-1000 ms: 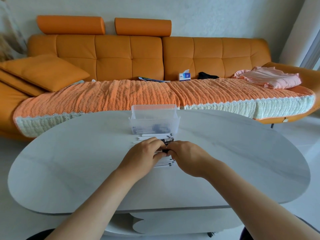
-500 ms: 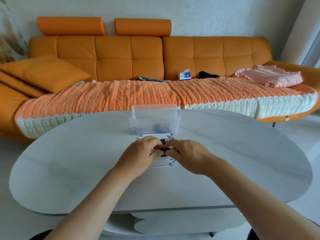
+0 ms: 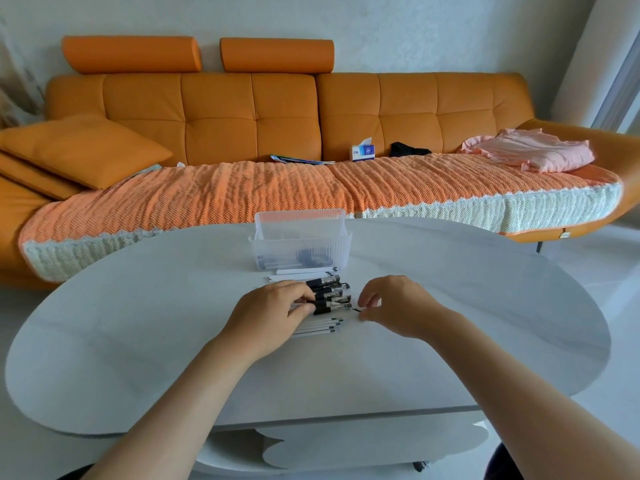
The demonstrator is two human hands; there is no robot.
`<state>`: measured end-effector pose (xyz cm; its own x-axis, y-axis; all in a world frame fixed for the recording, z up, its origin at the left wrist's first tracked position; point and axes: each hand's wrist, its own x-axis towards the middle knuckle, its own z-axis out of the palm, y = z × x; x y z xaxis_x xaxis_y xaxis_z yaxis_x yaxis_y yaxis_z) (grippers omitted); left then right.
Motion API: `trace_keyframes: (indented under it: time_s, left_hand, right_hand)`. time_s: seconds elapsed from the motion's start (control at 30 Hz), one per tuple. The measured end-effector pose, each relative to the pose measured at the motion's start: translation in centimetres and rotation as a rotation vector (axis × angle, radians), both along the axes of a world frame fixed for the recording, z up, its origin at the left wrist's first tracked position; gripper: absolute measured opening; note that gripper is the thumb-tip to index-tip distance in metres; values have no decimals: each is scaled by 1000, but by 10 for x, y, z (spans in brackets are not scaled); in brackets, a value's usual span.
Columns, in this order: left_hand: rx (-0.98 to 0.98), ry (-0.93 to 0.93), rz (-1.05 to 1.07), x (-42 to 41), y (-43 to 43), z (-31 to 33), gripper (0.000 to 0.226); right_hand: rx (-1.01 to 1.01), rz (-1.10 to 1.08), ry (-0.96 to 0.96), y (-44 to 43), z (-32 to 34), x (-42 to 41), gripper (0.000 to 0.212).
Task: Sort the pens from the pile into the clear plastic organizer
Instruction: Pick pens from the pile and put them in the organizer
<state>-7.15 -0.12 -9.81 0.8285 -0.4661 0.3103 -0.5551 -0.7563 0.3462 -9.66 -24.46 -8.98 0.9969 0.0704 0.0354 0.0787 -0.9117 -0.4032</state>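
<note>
Left hand (image 3: pixel 273 317) is wrapped round black-capped pens (image 3: pixel 329 295); right hand (image 3: pixel 393 306), at 3 o'clock, is curled, hold unclear. Ends should be squared before transfer to clear plastic organizer (image 3: pixel 300 245), 12 o'clock.

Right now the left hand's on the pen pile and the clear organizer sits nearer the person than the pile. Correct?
Not quite. The left hand is on the pen pile, but the clear organizer sits beyond the pile, on the far side of it from the person, toward the sofa. The head view shows this.
</note>
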Motion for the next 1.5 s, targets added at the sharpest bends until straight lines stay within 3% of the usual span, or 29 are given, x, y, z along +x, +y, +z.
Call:
trace_keyframes:
  time_s: [0.17, 0.37, 0.63, 1.07, 1.3, 1.5]
  left_hand:
    - [32, -35, -12, -6, -5, 2, 17]
    - [51, -44, -14, -5, -6, 0, 18]
    - [19, -59, -35, -9, -8, 4, 16]
    - [0, -26, -69, -3, -2, 5, 17]
    - [-8, -164, -103, -3, 1, 6, 12]
    - [14, -59, -101, -6, -4, 7, 12]
  right_hand:
    - [-24, 24, 18, -1, -1, 1, 20]
    - [-33, 166, -194, 10, 6, -5, 18]
    - [-138, 233, -111, 27, 14, -8, 31]
    - [-128, 205, -144, 37, 14, -6, 24]
    - [-185, 227, -73, 37, 16, -5, 30]
    - [-185, 245, -136, 35, 19, -7, 22]
